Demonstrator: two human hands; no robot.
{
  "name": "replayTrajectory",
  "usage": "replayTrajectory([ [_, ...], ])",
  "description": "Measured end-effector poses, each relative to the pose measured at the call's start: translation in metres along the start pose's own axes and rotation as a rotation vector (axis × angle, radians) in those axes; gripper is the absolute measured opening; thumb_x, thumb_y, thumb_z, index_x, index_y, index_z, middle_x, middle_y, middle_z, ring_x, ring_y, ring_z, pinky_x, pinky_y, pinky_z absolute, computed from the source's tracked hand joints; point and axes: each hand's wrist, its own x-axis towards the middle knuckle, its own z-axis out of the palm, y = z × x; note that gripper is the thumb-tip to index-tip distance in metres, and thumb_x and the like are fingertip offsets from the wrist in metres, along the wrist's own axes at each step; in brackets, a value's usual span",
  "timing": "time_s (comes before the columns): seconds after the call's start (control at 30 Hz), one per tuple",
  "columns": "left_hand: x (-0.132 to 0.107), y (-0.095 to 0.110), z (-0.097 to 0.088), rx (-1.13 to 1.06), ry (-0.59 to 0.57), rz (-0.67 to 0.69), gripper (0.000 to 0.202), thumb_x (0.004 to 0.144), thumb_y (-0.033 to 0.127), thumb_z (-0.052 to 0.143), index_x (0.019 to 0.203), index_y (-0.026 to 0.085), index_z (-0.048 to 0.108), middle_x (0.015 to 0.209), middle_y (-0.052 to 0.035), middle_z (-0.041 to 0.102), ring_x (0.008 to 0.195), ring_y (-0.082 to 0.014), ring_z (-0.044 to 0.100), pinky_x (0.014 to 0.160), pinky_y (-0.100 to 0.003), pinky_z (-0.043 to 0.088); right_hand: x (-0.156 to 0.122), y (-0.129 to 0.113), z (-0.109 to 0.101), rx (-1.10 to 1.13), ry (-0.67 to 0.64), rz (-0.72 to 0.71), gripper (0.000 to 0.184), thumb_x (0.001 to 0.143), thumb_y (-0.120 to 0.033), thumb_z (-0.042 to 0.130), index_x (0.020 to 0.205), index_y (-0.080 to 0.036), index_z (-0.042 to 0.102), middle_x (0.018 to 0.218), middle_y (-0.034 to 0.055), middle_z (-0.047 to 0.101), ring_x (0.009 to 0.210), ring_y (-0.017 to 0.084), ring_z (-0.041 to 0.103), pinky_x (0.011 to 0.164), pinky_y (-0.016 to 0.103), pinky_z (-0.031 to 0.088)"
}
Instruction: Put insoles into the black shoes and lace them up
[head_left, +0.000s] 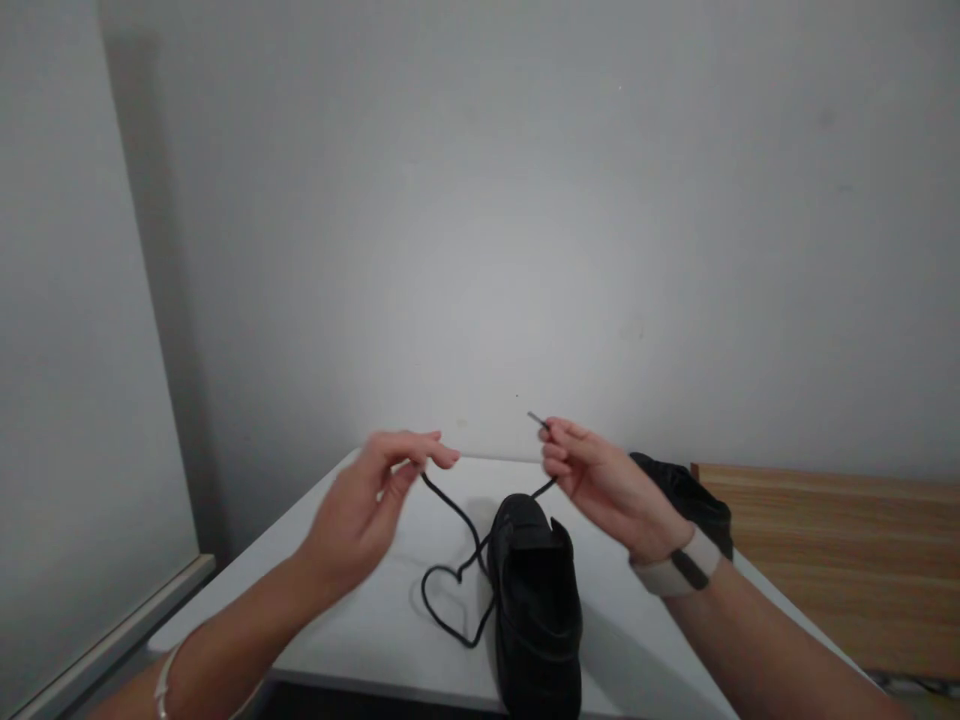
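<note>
A black shoe (538, 600) stands on a small white table (375, 620), its toe pointing toward me. Its black lace (450, 570) runs out to both sides and loops on the tabletop to the shoe's left. My left hand (367, 510) pinches one stretch of the lace between thumb and fingertips, raised above the table. My right hand (600, 480) pinches the other end, whose tip sticks up past my fingers. A second black shoe (686, 495) lies behind my right wrist, mostly hidden.
A wooden surface (840, 560) adjoins the white table on the right. A plain white wall (525, 250) rises right behind the table. A light panel stands at the far left. My right wrist wears a pale band (679, 565).
</note>
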Motion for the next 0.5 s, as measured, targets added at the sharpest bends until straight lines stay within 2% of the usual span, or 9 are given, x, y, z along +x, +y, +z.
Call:
replayTrajectory([
  [0.07, 0.004, -0.018, -0.018, -0.290, 0.160, -0.251, 0.005, 0.097, 0.024, 0.045, 0.102, 0.026, 0.043, 0.077, 0.0037, 0.063, 0.073, -0.0162, 0.066, 0.079, -0.043, 0.057, 0.008, -0.025, -0.033, -0.038, 0.157, -0.142, 0.011, 0.076, -0.016, 0.071, 0.081, -0.013, 0.062, 0.076, -0.0001, 0.052, 0.052, 0.004, 0.036, 0.041, 0.014, 0.033],
  [0.13, 0.005, -0.042, -0.040, -0.481, 0.307, -0.414, 0.017, 0.090, 0.027, 0.058, 0.098, 0.026, 0.044, 0.065, 0.0073, 0.055, 0.057, -0.0125, 0.058, 0.062, -0.032, 0.058, 0.012, -0.047, -0.069, -0.113, 0.355, -0.247, 0.004, 0.078, -0.013, 0.064, 0.081, -0.013, 0.062, 0.076, 0.0009, 0.051, 0.050, 0.004, 0.033, 0.038, 0.014, 0.031],
  [0.23, -0.001, -0.083, -0.070, -0.638, 0.533, -0.592, 0.016, 0.086, 0.017, 0.061, 0.093, 0.024, 0.048, 0.060, 0.0062, 0.049, 0.054, -0.0092, 0.052, 0.054, -0.020, 0.052, 0.010, -0.066, -0.119, -0.136, 0.520, -0.306, 0.004, 0.079, -0.009, 0.059, 0.078, -0.014, 0.059, 0.067, -0.0030, 0.044, 0.045, 0.003, 0.027, 0.035, 0.013, 0.026],
  [0.33, -0.017, -0.118, -0.087, -0.719, 0.680, -0.742, 0.014, 0.090, 0.007, 0.049, 0.087, 0.021, 0.048, 0.060, 0.0057, 0.045, 0.050, -0.0053, 0.046, 0.047, -0.011, 0.042, 0.002, -0.064, -0.163, -0.165, 0.668, -0.344, 0.005, 0.079, -0.010, 0.057, 0.076, -0.015, 0.059, 0.062, -0.0047, 0.042, 0.042, 0.003, 0.025, 0.033, 0.012, 0.023],
  [0.4, -0.030, -0.133, -0.093, -0.722, 0.712, -0.791, 0.020, 0.091, 0.002, 0.041, 0.082, 0.020, 0.046, 0.057, 0.0064, 0.040, 0.046, -0.0037, 0.042, 0.042, -0.009, 0.035, -0.004, -0.056, -0.188, -0.193, 0.770, -0.365, 0.004, 0.079, -0.013, 0.058, 0.078, -0.016, 0.060, 0.059, -0.0051, 0.042, 0.041, 0.004, 0.029, 0.032, 0.012, 0.024],
  [0.5, -0.049, -0.149, -0.096, -0.670, 0.744, -0.824, 0.021, 0.090, 0.002, 0.041, 0.082, 0.021, 0.045, 0.055, 0.0068, 0.040, 0.043, -0.0041, 0.039, 0.038, -0.010, 0.030, -0.013, -0.043, -0.219, -0.236, 0.916, -0.390, 0.002, 0.076, -0.017, 0.060, 0.079, -0.018, 0.060, 0.060, -0.0032, 0.047, 0.043, 0.006, 0.036, 0.033, 0.014, 0.029],
])
